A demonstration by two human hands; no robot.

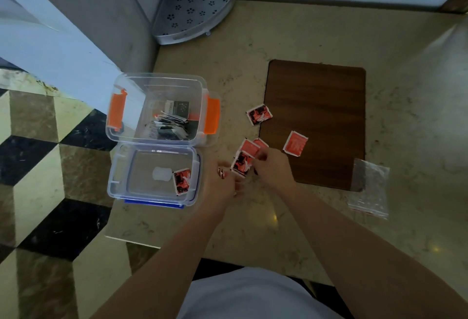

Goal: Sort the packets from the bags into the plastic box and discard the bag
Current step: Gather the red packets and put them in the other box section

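Observation:
Two clear plastic boxes stand at the counter's left edge. The far box (162,83) has orange latches and holds several black-and-white packets (172,122). The near box (116,167) has blue trim and holds one red packet (181,181). My right hand (272,167) pinches a small stack of red packets (243,163) just right of the near box. My left hand (222,182) is blurred below the stack, fingers apart, near its lower edge. Two more red packets, one (258,114) and another (295,144), lie by the brown mat. An empty clear zip bag (369,187) lies at the right.
A brown wooden mat (326,106) covers the counter's middle right. A grey perforated corner shelf (192,12) stands at the back by the wall. The counter's left edge drops to a tiled floor (45,172) beside the boxes.

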